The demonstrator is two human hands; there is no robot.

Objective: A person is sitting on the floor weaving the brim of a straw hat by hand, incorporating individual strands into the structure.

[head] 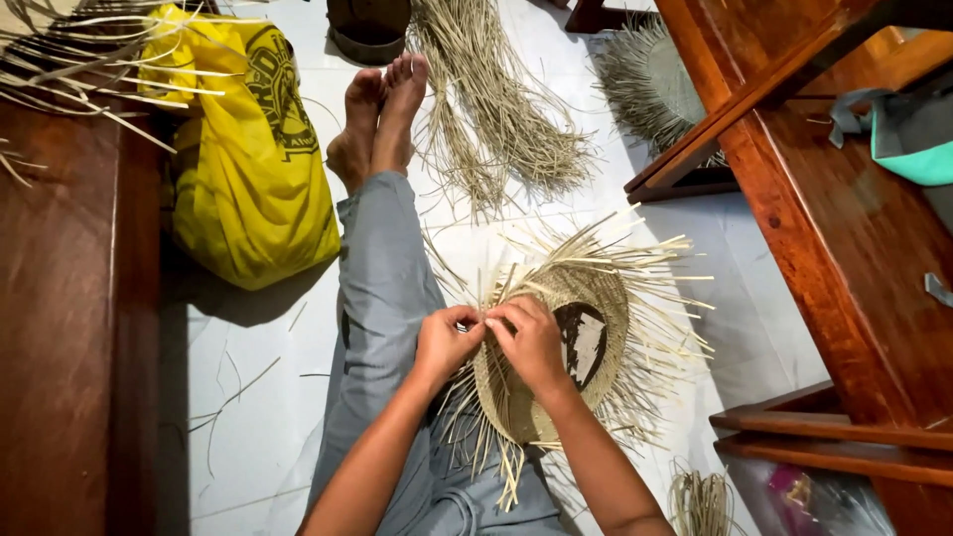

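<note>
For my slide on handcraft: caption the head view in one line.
Both hands, left hand and right hand, pinch straw strips at the rim of a half-woven straw hat resting on the lap, yellow bag beside outstretched legs.

woven hat [596, 298] on lap, bag [248, 169] left.

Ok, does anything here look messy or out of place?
Loose straw strands lie scattered on the white floor left of the legs. The woven piece under both hands has untrimmed ends sticking out all round. Nothing looks spilled or broken.
</note>
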